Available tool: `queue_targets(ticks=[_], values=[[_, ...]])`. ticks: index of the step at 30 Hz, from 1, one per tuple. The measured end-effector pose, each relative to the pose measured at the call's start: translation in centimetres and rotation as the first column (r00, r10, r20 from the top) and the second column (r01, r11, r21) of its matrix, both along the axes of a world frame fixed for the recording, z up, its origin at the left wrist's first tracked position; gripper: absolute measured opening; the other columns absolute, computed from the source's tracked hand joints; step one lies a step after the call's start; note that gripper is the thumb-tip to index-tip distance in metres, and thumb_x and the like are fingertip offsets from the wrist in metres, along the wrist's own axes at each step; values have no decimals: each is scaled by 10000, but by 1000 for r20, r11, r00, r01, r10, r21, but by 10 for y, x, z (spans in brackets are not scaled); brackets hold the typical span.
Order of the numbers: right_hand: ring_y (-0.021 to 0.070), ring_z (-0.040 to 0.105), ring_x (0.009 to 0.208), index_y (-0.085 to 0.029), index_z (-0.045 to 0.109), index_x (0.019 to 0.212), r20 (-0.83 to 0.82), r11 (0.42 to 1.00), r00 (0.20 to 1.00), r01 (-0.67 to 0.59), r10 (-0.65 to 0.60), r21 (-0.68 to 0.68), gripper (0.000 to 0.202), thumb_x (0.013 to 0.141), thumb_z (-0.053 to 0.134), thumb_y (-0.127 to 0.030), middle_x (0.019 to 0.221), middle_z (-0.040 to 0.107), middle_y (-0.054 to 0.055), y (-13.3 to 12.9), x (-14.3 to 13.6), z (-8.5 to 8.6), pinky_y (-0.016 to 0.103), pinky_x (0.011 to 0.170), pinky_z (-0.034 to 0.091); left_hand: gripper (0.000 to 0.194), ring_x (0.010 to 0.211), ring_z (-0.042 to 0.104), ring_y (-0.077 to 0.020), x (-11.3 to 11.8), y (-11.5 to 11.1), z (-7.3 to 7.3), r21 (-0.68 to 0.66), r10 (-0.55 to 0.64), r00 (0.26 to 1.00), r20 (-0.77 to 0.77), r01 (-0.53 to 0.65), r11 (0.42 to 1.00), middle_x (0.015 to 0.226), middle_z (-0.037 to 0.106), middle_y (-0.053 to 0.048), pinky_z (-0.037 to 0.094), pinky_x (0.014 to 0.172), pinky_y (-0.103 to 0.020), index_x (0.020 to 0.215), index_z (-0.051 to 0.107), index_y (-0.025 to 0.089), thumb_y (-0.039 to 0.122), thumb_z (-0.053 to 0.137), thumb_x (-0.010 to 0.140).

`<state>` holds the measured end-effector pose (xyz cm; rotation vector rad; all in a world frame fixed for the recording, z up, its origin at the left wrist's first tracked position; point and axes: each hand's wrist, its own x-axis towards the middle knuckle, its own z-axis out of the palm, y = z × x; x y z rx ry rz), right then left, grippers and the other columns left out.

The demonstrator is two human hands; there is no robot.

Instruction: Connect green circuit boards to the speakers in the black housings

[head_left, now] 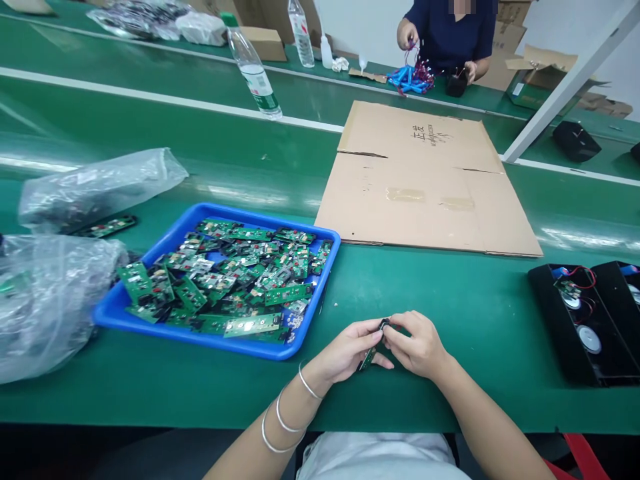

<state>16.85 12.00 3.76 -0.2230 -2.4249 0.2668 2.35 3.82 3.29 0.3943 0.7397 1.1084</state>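
My left hand is closed around a small green circuit board, which points down toward me below the fingers. My right hand pinches at the board's upper end, where a small black part shows between both sets of fingertips. Whether the right fingers grip that part or something smaller on it is hidden. To the left of my hands lies a blue tray heaped with similar green circuit boards, some small white pieces in its near right corner.
A flattened cardboard sheet lies ahead. Black cases with wires and round discs stand at right. Plastic bags lie at left, a leaning bottle beyond. Across the bench a person handles blue wired parts.
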Motion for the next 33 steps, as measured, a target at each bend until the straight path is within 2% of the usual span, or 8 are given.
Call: queue_targets(ticks=[12,15,18,21,24,27,30,33], values=[[141,531,704,-183,571,878,34,993,999,1,3,-122,179,875,394,-152,888,568,81,-1,0,-4,270,597,460,387,736,577,-170,0,1,2,-36,51,998,41,-49,998,846,617,-68,512,649,-325,964,684,125,326,762,644],[160,566,847,-193,526,984,-29,969,999,-27,20,-245,171,879,399,-145,963,564,87,-3,0,-4,287,682,498,360,709,562,-147,-1,2,3,-71,116,991,60,-111,991,806,607,-52,508,639,-307,934,686,118,317,763,644],[168,558,908,-182,470,1074,-113,939,992,22,-64,-342,206,878,426,-137,958,576,83,-2,-7,1,312,747,498,296,707,535,-117,-5,4,1,-116,237,969,74,-228,967,770,580,-12,504,638,-277,932,679,160,302,736,678],[170,541,834,-191,514,971,-84,957,992,67,-94,-281,131,879,446,-128,875,603,55,4,-32,13,323,730,478,224,686,538,-118,-5,6,-6,-147,331,938,99,-316,937,724,575,-6,486,594,-257,825,675,155,296,739,663],[184,532,826,-189,552,854,153,988,987,68,-47,-137,102,872,467,-135,840,617,53,14,-80,26,334,733,464,218,622,539,-123,-3,9,-13,-166,382,916,123,-361,918,646,575,-10,461,551,-252,718,647,133,286,762,613],[215,549,800,-167,578,855,375,997,926,67,-51,-31,37,819,571,-157,875,617,91,25,-135,31,340,664,468,243,643,557,-132,-1,12,-17,-174,395,909,136,-370,913,674,597,-25,454,559,-251,744,641,122,254,776,591],[240,572,763,-146,598,849,448,1000,894,-15,23,-22,201,697,726,-179,867,623,111,33,-177,30,334,599,465,259,664,576,-140,-3,14,-18,-162,373,914,160,-349,923,715,604,-40,443,555,-249,772,639,114,271,768,612],[235,593,773,-151,613,800,491,993,863,-100,118,-63,214,651,767,-164,872,641,103,38,-195,25,325,627,471,242,644,583,-134,-5,17,-18,-154,346,920,183,-321,935,745,607,-49,433,542,-246,783,636,109,272,746,642]])
